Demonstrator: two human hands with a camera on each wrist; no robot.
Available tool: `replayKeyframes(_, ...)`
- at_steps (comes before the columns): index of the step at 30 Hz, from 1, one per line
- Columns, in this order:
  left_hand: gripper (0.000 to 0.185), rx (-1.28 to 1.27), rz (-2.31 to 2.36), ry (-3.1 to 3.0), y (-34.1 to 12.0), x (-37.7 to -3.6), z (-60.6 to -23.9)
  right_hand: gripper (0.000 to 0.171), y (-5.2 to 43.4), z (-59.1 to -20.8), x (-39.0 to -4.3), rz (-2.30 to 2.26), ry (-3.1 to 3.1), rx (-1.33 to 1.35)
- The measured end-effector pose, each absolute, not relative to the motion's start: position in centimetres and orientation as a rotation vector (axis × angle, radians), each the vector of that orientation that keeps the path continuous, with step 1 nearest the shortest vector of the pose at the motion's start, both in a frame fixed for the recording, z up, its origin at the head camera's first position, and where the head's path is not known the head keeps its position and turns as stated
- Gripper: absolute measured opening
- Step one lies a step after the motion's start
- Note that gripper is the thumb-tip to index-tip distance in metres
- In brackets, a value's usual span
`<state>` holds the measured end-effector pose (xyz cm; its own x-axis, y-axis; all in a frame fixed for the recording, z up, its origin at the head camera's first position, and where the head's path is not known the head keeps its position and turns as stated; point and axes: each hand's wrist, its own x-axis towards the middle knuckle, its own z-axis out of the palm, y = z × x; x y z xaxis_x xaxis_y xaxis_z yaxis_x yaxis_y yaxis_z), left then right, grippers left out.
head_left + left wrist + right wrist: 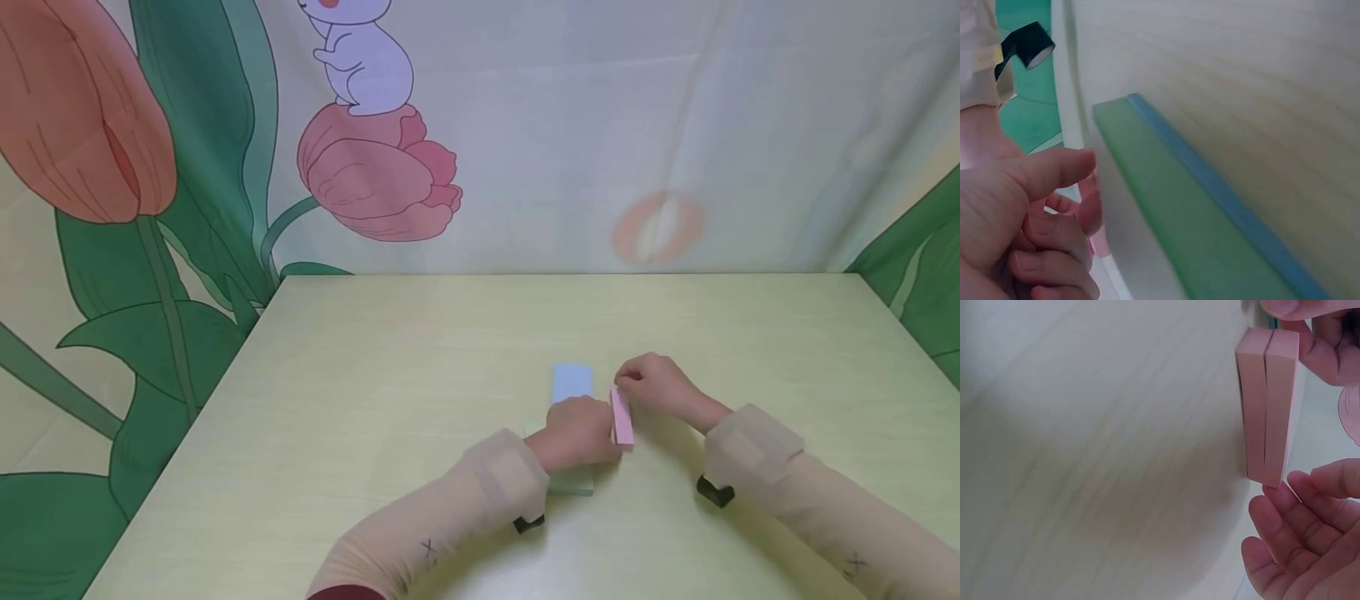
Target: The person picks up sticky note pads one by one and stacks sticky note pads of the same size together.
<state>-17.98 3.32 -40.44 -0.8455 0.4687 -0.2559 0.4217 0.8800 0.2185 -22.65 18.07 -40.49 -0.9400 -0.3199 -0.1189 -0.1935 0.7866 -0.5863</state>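
Two pink oblong blocks (1265,419), like sticky-note pads, stand on edge side by side. In the head view their pink side (622,417) lies between the two hands. My right hand (1310,531) has loosely bent fingers, with fingertips at the blocks' far end. My left hand (581,429) is at their near end, over a flat green block (572,482). The left wrist view shows the left hand (1029,219) with its thumb out and other fingers curled; whether it pinches the pink blocks is hidden. A light blue block (572,381) lies flat beyond the left hand.
The pale wood-grain table (390,358) spreads around the blocks. A hanging cloth (540,150) printed with tulips and a rabbit covers the area behind it. Beige sleeves (480,492) and black wrist cameras (714,492) are on both forearms.
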Motion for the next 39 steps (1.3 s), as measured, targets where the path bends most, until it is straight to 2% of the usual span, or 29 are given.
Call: replayKeyframes(39,0.031,0.64,0.182,2.829,4.2,-17.5,-40.6,0.023,17.7,-41.3,-22.9,-0.882,2.744,-0.4)
